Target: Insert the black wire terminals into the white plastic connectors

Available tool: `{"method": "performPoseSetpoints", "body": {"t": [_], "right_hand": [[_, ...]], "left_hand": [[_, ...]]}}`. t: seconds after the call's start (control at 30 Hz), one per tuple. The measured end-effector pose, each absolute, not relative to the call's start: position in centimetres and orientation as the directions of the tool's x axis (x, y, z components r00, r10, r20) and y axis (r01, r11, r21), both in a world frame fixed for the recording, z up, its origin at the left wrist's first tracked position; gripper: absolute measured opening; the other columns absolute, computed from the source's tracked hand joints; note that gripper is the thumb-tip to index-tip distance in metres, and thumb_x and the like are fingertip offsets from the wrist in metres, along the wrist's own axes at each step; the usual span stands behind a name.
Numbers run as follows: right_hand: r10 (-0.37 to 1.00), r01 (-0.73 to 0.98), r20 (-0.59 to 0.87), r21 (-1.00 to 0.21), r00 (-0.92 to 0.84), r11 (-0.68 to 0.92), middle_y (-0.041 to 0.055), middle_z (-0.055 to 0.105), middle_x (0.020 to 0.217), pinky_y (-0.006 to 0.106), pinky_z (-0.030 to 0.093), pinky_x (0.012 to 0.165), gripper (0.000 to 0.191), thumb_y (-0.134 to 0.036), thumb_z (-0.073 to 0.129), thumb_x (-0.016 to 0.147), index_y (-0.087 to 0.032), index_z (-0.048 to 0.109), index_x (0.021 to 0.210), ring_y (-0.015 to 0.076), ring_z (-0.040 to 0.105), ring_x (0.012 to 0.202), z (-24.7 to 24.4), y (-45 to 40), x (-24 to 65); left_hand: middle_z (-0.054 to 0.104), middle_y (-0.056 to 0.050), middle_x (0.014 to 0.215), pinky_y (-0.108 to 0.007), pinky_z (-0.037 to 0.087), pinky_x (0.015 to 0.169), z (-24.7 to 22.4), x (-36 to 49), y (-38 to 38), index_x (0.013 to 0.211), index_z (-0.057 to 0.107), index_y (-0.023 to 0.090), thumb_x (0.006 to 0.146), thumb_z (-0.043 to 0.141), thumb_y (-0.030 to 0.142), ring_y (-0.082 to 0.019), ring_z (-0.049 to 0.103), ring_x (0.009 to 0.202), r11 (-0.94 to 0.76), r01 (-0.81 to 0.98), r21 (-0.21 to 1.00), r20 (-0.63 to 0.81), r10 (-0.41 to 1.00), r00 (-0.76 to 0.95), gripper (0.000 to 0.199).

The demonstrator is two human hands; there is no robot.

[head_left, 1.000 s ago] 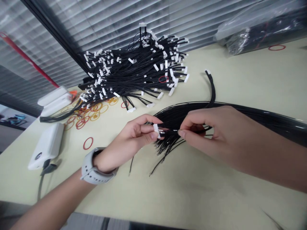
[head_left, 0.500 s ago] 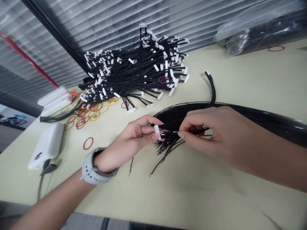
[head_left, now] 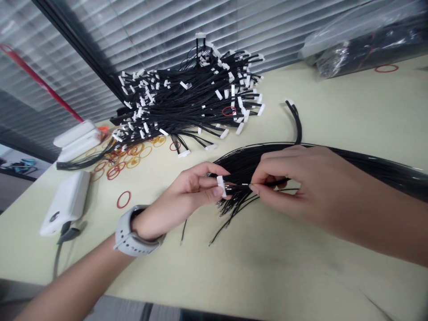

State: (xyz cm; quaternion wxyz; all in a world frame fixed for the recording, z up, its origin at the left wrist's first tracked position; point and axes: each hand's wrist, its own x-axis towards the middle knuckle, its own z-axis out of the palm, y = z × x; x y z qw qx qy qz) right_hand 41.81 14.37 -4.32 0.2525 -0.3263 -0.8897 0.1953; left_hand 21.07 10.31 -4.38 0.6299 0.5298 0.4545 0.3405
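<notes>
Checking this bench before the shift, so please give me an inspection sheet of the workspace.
Surface: pale cream table, with wires and bands lying on it.
Job's things: white connector; black wire bundle; connector-ended wire pile.
Clutter: red and orange rubber bands; white power bank; white boxes.
Hands: left hand pinches the connector; right hand pinches a wire end beside it.
Cables: grey cable runs from the power bank toward the table's near edge.
Surroundings: window blinds; plastic bag of wires; red pole.
</notes>
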Motion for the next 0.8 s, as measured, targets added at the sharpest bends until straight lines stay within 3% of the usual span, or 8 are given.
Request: {"method": "performPoseSetpoints", "body": {"t": [0.8], "right_hand": [[0.593,0.42,0.381,-0.446,-0.71,0.79,-0.0026,0.053,0.058,0.026,0.033,0.053,0.015,-0.014,0.049,0.076,-0.019,0.055,0.062,0.0099,0.047,0.052,-4.48,14.56,41.88]], "left_hand": [[0.067,-0.003,0.087,-0.023,0.045,0.075,-4.5,21.03,10.49,0.1,0.053,0.016,0.082,0.057,0.008,-0.011,0.062,0.079,0.222,0.051,0.974,-0.226,0.914,0.337,0.021]]}}
